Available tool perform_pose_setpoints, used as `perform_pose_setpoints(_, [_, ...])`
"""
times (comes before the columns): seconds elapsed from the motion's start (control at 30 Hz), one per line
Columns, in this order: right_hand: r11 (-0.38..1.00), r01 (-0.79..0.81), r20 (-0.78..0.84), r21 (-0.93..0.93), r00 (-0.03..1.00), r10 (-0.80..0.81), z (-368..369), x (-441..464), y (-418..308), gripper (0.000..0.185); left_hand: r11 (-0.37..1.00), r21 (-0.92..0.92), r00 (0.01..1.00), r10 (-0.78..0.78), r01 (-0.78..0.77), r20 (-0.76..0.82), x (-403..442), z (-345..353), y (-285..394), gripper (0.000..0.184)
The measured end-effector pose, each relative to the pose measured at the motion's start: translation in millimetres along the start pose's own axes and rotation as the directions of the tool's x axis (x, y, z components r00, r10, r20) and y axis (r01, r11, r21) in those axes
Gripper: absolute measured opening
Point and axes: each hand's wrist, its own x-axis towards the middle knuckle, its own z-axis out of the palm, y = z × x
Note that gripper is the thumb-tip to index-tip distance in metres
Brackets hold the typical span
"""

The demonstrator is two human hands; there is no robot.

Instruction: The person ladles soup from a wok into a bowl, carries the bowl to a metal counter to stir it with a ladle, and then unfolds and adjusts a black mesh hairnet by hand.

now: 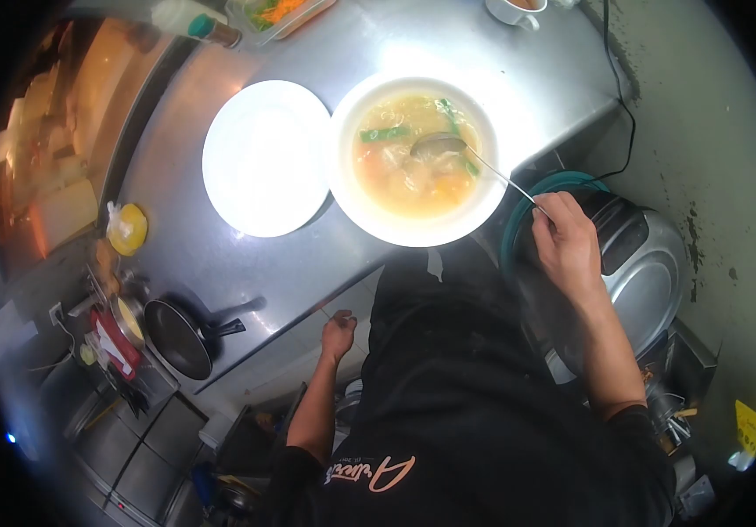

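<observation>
My right hand [568,245] is closed round the thin handle of a metal serving spoon [437,145]. The spoon's bowl rests in a soup [409,189] with green pieces, orange bits and pale shreds in a yellowish broth. A white bowl [343,167] contains the soup on the steel counter. Directly left of it, a white plate [264,158] lies flat. My left hand [338,334] hangs by the counter's front edge, fingers curled; a thin light sliver shows at its fingertips, too small to name.
A black frying pan [178,339] sits at the counter's left end near a yellow item [128,228]. At the far side are a container of shredded vegetables [277,13], a green-capped jar [213,30] and a white cup [516,10]. A black cable [631,114] hangs right, above a large metal lid [646,281].
</observation>
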Motion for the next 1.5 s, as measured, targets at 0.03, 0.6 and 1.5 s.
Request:
perform_pose_setpoints(0.03, [1.000, 0.001, 0.003, 0.000, 1.000, -0.001, 0.5, -0.2, 0.1, 0.013, 1.000, 0.003, 1.000, 0.003, -0.003, 0.003, 1.4, 1.3, -2.6, 0.039])
perform_pose_setpoints(0.6, [0.924, -0.353, 0.284, 0.149, 0.910, 0.302, -6.0, 0.4, -6.5, 0.011, 0.979, -0.156, 0.991, -0.127, 0.132, 0.041, 1.0, 13.0, -20.7, 0.038])
perform_pose_setpoints(1.5, [0.971, -0.200, -0.003, 0.134, 0.979, 0.202, -6.4, -1.9, -3.2, 0.011, 0.940, -0.227, 0.967, -0.241, 0.255, 0.087, -5.3, 8.8, 0.3, 0.038])
